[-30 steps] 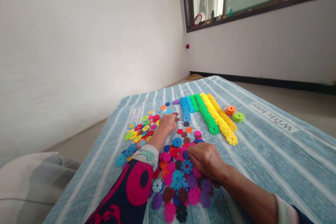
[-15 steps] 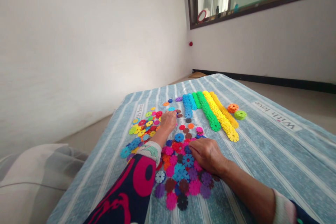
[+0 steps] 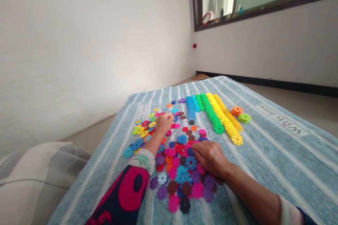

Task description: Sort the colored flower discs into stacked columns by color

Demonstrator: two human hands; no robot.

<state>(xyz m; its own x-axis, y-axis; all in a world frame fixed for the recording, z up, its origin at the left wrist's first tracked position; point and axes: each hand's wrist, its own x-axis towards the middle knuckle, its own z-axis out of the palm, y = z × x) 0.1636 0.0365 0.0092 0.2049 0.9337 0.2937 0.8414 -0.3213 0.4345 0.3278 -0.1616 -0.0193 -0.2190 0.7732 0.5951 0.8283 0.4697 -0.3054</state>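
Flower-shaped plastic discs in many colours lie in a loose pile [image 3: 182,174] on a striped blue cloth [image 3: 264,168], with more discs [image 3: 144,133] scattered to the left. My left hand [image 3: 164,123] is over the far part of the scatter, thumb and fingers pinched, a small bit of yellow disc [image 3: 172,116] showing at the tips. At the pile's right edge rests my right hand [image 3: 211,156], its fingers curled in beside a dark blue disc; what they hold, if anything, is hidden.
Beyond my hands lie overlapping rows of discs: blue [image 3: 190,108], green [image 3: 211,114], yellow [image 3: 224,119] and darker yellow [image 3: 228,112]. Small orange [image 3: 237,111] and lime [image 3: 244,118] stacks sit right of them. A white wall [image 3: 92,42] stands at the left.
My left hand has shifted a little left, uncovering discs near its fingertips, and a yellow bit now shows in its pinch. My right hand stays at the pile; the view has moved slightly.
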